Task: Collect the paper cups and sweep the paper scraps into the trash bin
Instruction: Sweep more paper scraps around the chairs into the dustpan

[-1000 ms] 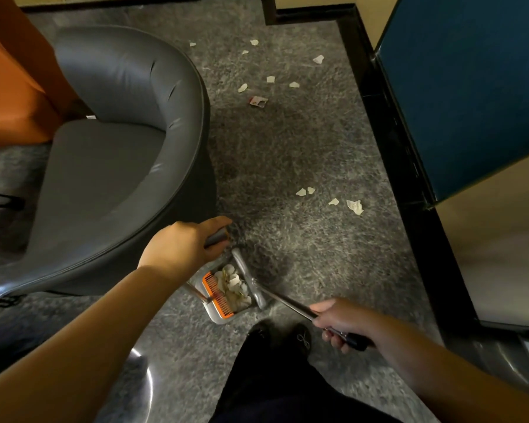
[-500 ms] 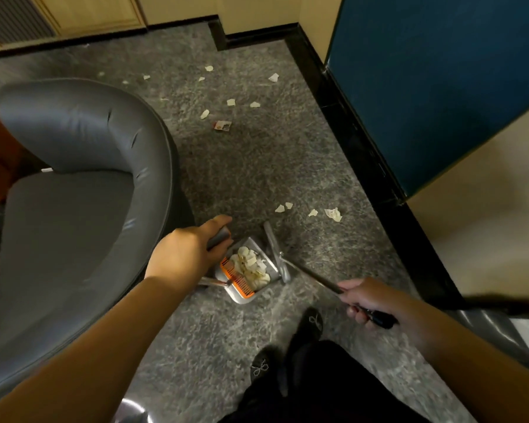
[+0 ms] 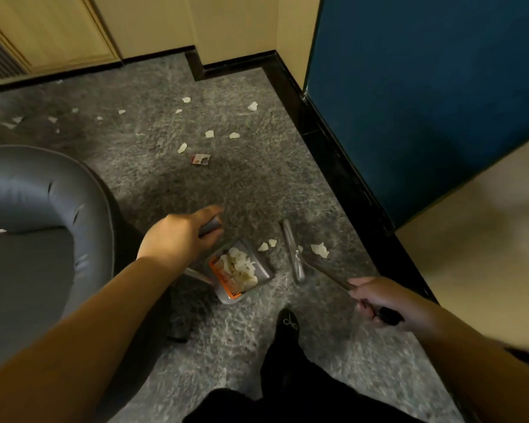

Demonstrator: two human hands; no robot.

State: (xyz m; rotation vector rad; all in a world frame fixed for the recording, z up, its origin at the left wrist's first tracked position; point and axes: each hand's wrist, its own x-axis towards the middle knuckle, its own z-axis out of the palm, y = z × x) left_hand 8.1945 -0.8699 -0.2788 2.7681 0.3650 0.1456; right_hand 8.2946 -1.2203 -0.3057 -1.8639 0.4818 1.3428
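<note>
Grey carpet (image 3: 257, 184), armchair (image 3: 43, 209) (leather, perhaps)

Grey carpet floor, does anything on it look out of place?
Yes. Torn white paper scraps lie scattered over the grey carpet, plus a small red-and-white printed wrapper. More scraps already fill the grey dustpan.

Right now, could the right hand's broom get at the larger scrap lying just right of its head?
Probably yes: the right hand grips the broom, and the scrap lies beside its head on open carpet, nothing between.
</note>
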